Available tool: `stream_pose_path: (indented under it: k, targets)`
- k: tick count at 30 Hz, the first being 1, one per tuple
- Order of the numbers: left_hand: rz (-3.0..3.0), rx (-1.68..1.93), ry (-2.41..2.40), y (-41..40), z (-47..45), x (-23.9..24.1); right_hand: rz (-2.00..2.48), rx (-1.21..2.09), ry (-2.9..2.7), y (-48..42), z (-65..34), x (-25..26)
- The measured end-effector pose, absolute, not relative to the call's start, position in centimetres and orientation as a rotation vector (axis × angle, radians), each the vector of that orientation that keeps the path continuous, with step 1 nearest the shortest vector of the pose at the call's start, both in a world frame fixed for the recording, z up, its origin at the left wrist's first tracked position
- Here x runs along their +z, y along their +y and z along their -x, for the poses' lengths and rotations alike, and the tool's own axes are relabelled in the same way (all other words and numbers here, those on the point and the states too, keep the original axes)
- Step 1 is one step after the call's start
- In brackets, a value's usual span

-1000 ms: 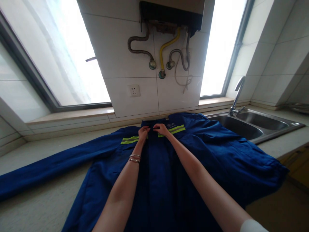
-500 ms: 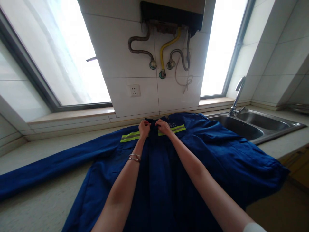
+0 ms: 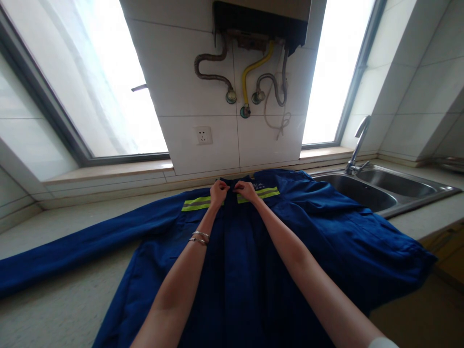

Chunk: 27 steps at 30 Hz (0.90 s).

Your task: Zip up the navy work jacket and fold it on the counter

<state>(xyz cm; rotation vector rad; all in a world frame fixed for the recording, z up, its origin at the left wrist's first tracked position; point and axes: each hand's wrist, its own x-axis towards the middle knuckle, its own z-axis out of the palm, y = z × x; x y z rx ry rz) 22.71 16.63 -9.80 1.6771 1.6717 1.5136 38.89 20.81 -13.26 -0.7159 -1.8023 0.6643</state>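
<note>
A dark blue work jacket with yellow-green reflective strips lies spread front up on the counter, collar towards the wall. At the left side of its collar, my left hand is closed in a pinch on the cloth. My right hand pinches the opposite side of the collar, close to the left one. Too small to make out is whether a button or fastener sits between the fingers. One sleeve stretches out to the left; the other side of the jacket drapes over the counter's front edge at the right.
A steel double sink with a tap is set into the counter at the right. On the tiled wall ahead are a socket, hoses and a water heater. Windows flank them.
Both hands stay pinched at the collar, with only slight finger movement. The view has shifted a little; the jacket lies as before.
</note>
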Motion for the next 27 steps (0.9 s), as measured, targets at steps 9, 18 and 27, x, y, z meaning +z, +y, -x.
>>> stream_pose_path:
  k: [9,18,27]
  targets:
    - [-1.626,1.507,1.742,16.6,-22.6,-9.8,0.728,0.566,-1.894,20.2,-38.9,-12.3]
    - [-1.619,1.507,1.719,16.4,-23.0,-9.3,0.754,0.493,-1.974,19.6,-39.5,-10.7]
    - [-1.588,1.479,1.706,16.8,-23.0,-9.6,0.772,0.585,-1.937,19.9,-39.6,-10.6]
